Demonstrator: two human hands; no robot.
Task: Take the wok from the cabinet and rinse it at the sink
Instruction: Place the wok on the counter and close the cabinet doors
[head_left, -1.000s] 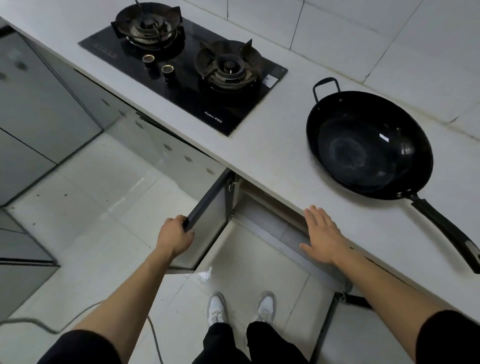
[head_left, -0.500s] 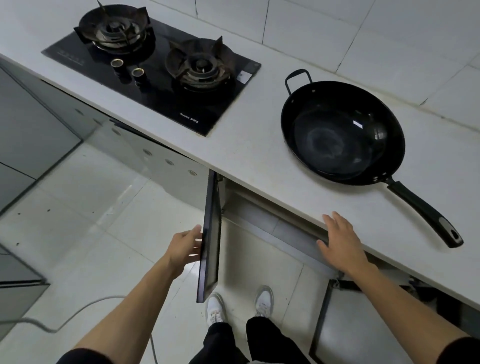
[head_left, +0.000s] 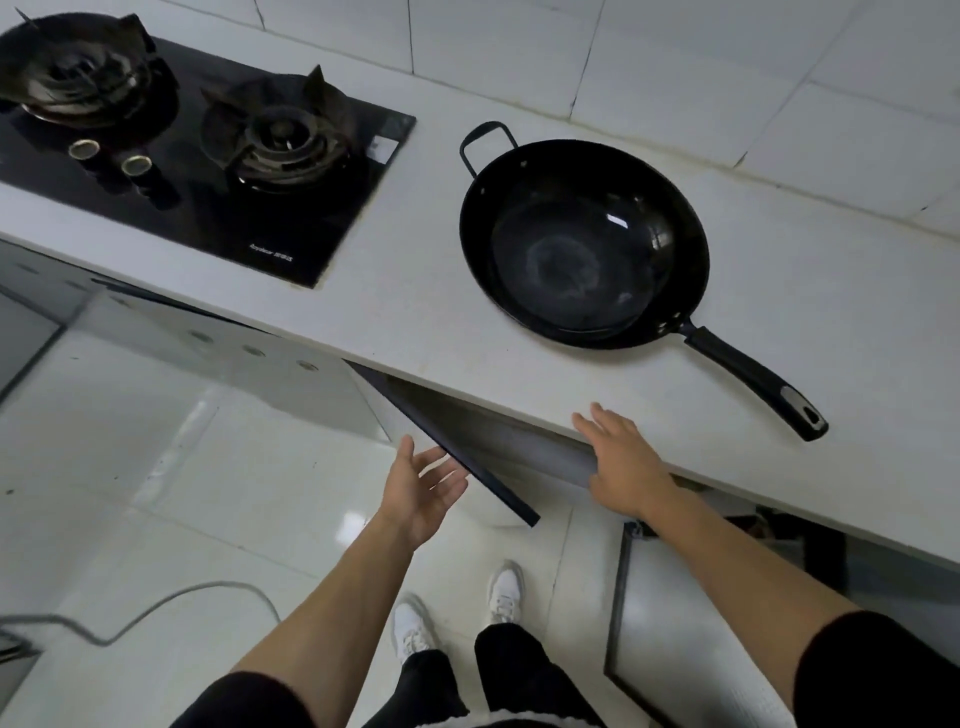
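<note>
White countertop (head_left: 405, 291) is carrying the black wok (head_left: 582, 244) – sitting right of the gas hob (head_left: 208, 150). Below the wok, left hand (head_left: 421, 488) is pressing flat on the cabinet door (head_left: 452, 441), fingers spread; right hand (head_left: 621, 465) is resting flat on the counter edge – gripping nothing.

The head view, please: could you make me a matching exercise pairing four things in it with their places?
Things:
1. wok
2. gas hob
3. left hand
4. right hand

Places:
A. at the edge of the cabinet door
B. set into the counter, left of the wok
C. on the counter's front edge
D. on the counter, long handle toward the right

Pairs: 1-D, 2-B, 3-A, 4-C
</note>
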